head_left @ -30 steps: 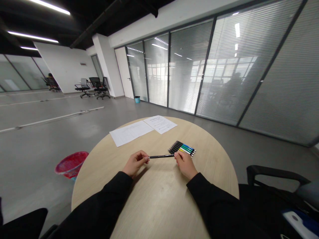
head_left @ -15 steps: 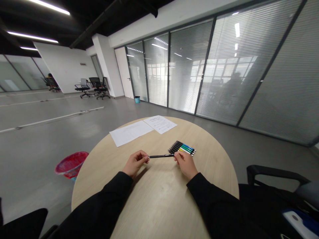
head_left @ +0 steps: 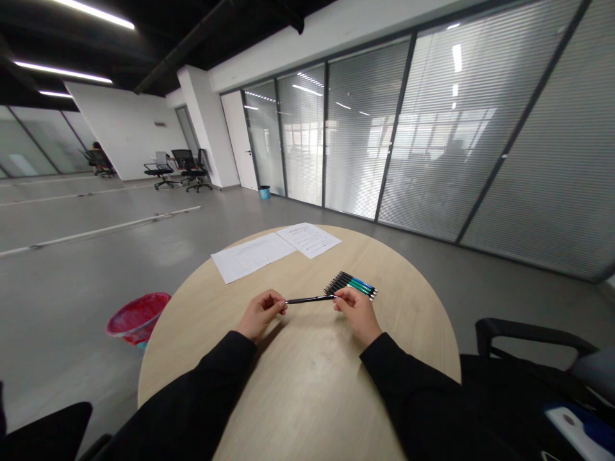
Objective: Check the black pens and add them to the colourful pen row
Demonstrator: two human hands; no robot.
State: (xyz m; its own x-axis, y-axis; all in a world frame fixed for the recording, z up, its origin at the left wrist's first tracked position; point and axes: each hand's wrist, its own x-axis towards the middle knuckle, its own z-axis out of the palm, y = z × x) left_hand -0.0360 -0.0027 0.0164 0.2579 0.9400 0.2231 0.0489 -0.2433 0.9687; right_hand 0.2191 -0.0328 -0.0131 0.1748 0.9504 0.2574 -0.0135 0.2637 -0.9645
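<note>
A thin black pen (head_left: 310, 299) is held level over the round wooden table (head_left: 307, 384), one end in each hand. My left hand (head_left: 259, 314) pinches its left tip with closed fingers. My right hand (head_left: 356, 312) grips the right end, fingers curled. Just beyond my right hand lies a neat row of several pens (head_left: 353, 285) in black, green, yellow and blue, side by side on the table.
Two white printed sheets (head_left: 273, 248) lie at the table's far side. A red basket (head_left: 137, 315) stands on the floor to the left. A black chair arm (head_left: 528, 334) is at the right. Office chairs (head_left: 180, 168) stand far off by the wall.
My right hand has lifted slightly and shifted a little toward the row of pens, raising that end of the black pen. The left hand has stayed put.
</note>
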